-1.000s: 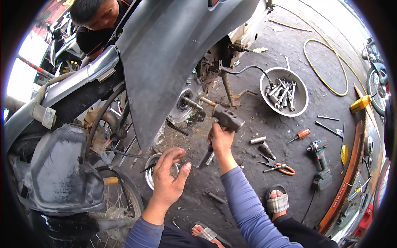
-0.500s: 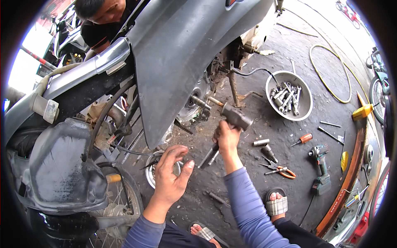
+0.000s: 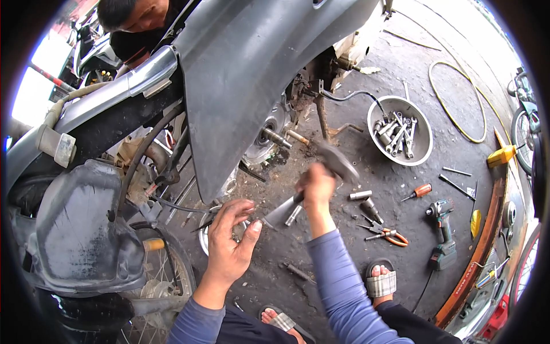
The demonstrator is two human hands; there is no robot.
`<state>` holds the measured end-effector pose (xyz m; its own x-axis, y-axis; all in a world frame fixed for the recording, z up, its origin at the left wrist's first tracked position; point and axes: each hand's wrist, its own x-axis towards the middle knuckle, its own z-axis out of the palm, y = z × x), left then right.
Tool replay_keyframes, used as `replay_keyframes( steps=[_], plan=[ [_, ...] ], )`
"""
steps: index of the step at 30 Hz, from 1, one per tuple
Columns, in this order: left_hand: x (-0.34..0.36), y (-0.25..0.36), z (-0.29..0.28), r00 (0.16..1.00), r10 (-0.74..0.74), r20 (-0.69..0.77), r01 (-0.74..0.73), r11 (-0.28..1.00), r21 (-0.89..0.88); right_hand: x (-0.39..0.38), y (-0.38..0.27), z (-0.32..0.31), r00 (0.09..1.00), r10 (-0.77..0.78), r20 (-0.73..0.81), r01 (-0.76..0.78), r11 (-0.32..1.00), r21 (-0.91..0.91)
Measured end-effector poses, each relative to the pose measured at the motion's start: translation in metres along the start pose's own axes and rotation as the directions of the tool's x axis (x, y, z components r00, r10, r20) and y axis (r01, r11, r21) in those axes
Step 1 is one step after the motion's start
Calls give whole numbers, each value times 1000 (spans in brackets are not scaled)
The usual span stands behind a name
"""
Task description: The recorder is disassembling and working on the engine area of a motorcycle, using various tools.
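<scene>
Hammer, motion-blurred, sits just right of frame centre, its head up and right of the right hand, its handle running down-left through the closed grip toward the lower centre. Axle stub on the motorcycle's hub lies up and left of the hammer head, near but apart from it, and the right hand is the nearer to it. Left hand, lower and left of centre, hangs open with fingers spread, holding nothing, above the dirty floor.
</scene>
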<state>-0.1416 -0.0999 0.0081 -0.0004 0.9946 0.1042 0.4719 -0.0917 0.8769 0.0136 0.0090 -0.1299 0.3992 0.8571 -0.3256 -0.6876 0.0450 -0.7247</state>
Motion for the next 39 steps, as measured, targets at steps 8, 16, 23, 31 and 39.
replay_keyframes(
  steps=[8, 16, 23, 31, 39],
  plan=[
    [2, -3, 5, 999, 26, -33, -28, 999, -38, 9, 10, -7, 999, 16, -31, -15, 1000, 21],
    [-2, -5, -4, 998, -13, -56, 7, 995, -95, 9, -45, -33, 950, -28, -310, 162, 895, 415],
    [-6, -2, -9, 999, -18, -47, 12, 993, -120, -15, -11, -14, 992, 108, -63, -125, 900, -418],
    [-5, 2, -9, 997, -5, -75, -6, 989, -148, -24, -25, 16, 954, 69, -292, -30, 990, 136],
    [-6, -3, -19, 998, 26, -64, -35, 989, -143, -28, -56, -48, 952, 158, -261, -102, 971, 216]
  ],
)
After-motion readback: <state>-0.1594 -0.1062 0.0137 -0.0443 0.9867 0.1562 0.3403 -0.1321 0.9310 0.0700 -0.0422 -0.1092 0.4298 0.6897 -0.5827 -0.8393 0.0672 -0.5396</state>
